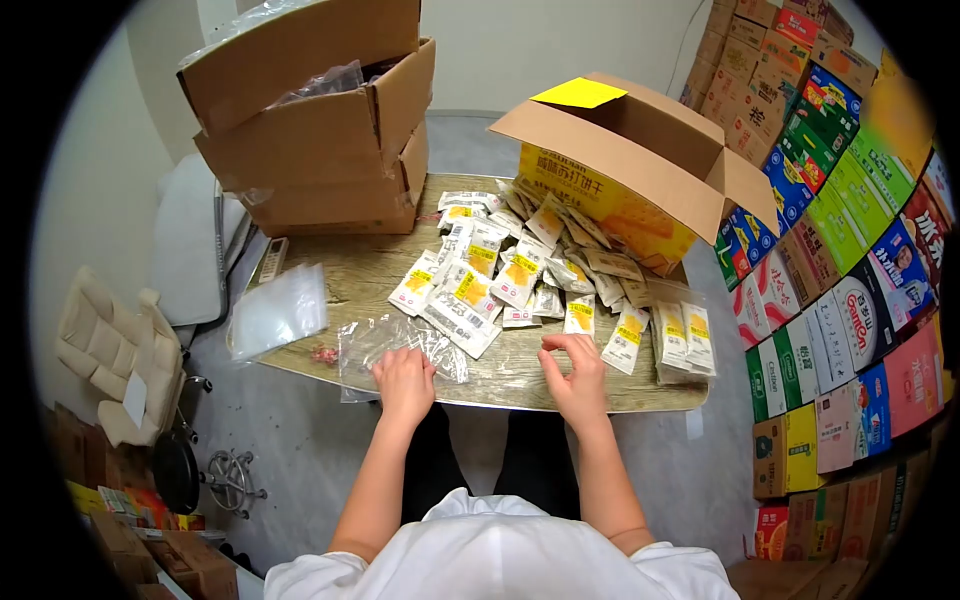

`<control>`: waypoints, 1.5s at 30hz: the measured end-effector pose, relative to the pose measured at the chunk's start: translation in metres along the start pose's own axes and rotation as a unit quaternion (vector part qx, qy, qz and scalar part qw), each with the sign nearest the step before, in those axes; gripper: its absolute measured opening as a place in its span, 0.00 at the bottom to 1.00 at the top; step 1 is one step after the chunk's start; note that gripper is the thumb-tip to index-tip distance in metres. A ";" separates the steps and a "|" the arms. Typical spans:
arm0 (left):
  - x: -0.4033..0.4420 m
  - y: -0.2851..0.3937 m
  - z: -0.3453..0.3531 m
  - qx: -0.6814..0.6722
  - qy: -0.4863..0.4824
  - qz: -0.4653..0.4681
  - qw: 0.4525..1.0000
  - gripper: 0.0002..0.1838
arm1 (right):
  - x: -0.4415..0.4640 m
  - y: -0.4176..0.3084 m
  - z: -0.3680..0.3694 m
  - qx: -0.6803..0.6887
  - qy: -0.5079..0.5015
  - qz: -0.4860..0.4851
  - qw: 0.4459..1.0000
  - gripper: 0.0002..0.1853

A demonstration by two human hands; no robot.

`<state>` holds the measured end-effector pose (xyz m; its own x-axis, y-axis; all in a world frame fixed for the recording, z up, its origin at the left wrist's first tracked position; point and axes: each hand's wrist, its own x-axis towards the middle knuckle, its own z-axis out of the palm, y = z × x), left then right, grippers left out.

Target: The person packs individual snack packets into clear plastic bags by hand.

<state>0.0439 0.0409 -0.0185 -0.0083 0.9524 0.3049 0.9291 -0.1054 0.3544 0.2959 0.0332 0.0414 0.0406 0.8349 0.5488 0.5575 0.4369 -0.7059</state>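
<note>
At the table's near edge, my left hand is closed, its fingers curled onto a clear plastic bag that lies crumpled and flat. My right hand hovers by the same edge with fingers bent and thumb apart, and nothing shows in it. Just beyond it lie small white and yellow snack packets, part of a loose heap. Right of that hand, a clear bag filled with packets rests at the table's corner.
A yellow-printed cracker carton stands open behind the heap. Stacked brown cartons rise at the back left. A pile of flat clear bags lies at the left edge. Boxes line the right wall; an office chair stands left.
</note>
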 end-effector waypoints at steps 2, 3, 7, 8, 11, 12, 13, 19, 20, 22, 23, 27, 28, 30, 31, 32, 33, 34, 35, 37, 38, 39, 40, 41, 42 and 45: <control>0.003 -0.001 0.000 0.009 -0.013 0.000 1.000 0.08 | -0.001 -0.001 0.000 0.004 -0.005 -0.001 1.000 0.08; 0.003 -0.003 -0.002 0.005 -0.020 0.007 1.000 0.07 | -0.001 -0.001 0.000 0.003 -0.009 -0.002 1.000 0.08; 0.007 -0.011 -0.027 -0.021 -0.019 -0.021 0.999 0.05 | -0.003 -0.001 0.000 0.004 -0.015 -0.015 1.000 0.08; 0.008 -0.013 -0.037 -0.020 -0.019 -0.022 0.999 0.05 | -0.005 0.000 0.002 0.005 -0.016 -0.014 1.000 0.08; 0.010 -0.018 -0.062 -0.158 -0.003 -0.024 0.987 0.04 | -0.009 0.004 0.017 0.110 -0.068 0.076 0.989 0.08; 0.009 -0.019 -0.063 -0.156 -0.002 -0.024 0.987 0.04 | -0.009 0.006 0.027 0.187 -0.122 0.121 0.967 0.09; 0.007 -0.020 -0.064 -0.192 0.014 -0.023 0.981 0.05 | -0.009 0.006 0.038 0.263 -0.174 0.165 0.935 0.10; -0.023 -0.013 -0.049 -0.282 0.162 -0.019 0.945 0.06 | 0.004 -0.013 0.100 0.418 -0.347 0.307 0.781 0.14; -0.027 -0.011 -0.049 -0.240 0.212 0.008 0.947 0.06 | 0.007 -0.017 0.108 0.419 -0.350 0.306 0.780 0.14; -0.029 -0.012 -0.047 -0.195 0.225 0.032 0.954 0.05 | 0.016 -0.029 0.118 0.442 -0.302 0.299 0.790 0.14; -0.028 -0.012 -0.047 -0.158 0.225 0.060 0.960 0.05 | 0.018 -0.034 0.119 0.432 -0.279 0.289 0.807 0.12; -0.012 -0.015 -0.047 -0.123 0.183 0.128 0.967 0.07 | 0.021 -0.028 0.117 0.410 -0.237 0.251 0.844 0.06; -0.008 -0.012 -0.047 -0.121 0.150 0.153 0.969 0.09 | 0.020 -0.021 0.118 0.408 -0.235 0.251 0.846 0.06; 0.000 -0.002 -0.046 -0.174 0.130 0.150 0.965 0.10 | 0.016 -0.006 0.118 0.377 -0.202 0.211 0.879 0.07; 0.002 0.005 -0.044 -0.223 0.109 0.144 0.958 0.11 | 0.014 -0.001 0.116 0.337 -0.195 0.212 0.896 0.05; 0.003 0.013 -0.040 -0.226 0.107 0.145 0.957 0.11 | 0.013 0.004 0.114 0.335 -0.193 0.214 0.897 0.05; 0.004 0.021 -0.035 -0.315 0.093 0.074 0.942 0.10 | 0.012 0.002 0.108 0.279 -0.194 0.193 0.920 0.06; 0.004 0.027 -0.029 -0.398 0.077 0.001 0.914 0.10 | 0.010 0.000 0.103 0.222 -0.196 0.173 0.939 0.07; 0.010 0.028 -0.016 -0.425 0.091 0.007 0.900 0.09 | 0.009 -0.002 0.099 0.221 -0.197 0.174 0.939 0.07; 0.015 0.027 0.002 -0.463 0.054 -0.055 0.883 0.09 | 0.007 -0.007 0.093 0.142 -0.208 0.108 0.962 0.07; 0.017 0.026 0.009 -0.496 0.015 -0.114 0.861 0.09 | 0.005 -0.006 0.094 0.142 -0.208 0.108 0.962 0.07; 0.018 0.026 0.015 -0.487 0.003 -0.113 0.866 0.10 | 0.002 -0.006 0.096 0.113 -0.199 0.072 0.971 0.08; 0.018 0.023 0.021 -0.487 0.003 -0.112 0.866 0.10 | 0.002 -0.005 0.096 0.084 -0.190 0.036 0.978 0.08; 0.017 0.019 0.027 -0.486 -0.010 -0.107 0.867 0.10 | 0.000 -0.005 0.094 0.090 -0.195 0.035 0.976 0.08; 0.018 0.021 0.025 -0.485 -0.024 -0.101 0.868 0.11 | 0.001 -0.006 0.093 0.091 -0.194 0.036 0.976 0.08; 0.016 0.024 0.015 -0.518 -0.055 -0.110 0.846 0.10 | 0.000 -0.004 0.091 0.112 -0.199 0.008 0.974 0.06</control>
<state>0.0718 0.0578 -0.0180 -0.0518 0.9964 0.0668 0.0858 -0.0622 0.9944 0.2184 0.0622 0.0034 -0.3021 0.8860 0.3518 0.3630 0.4482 -0.8169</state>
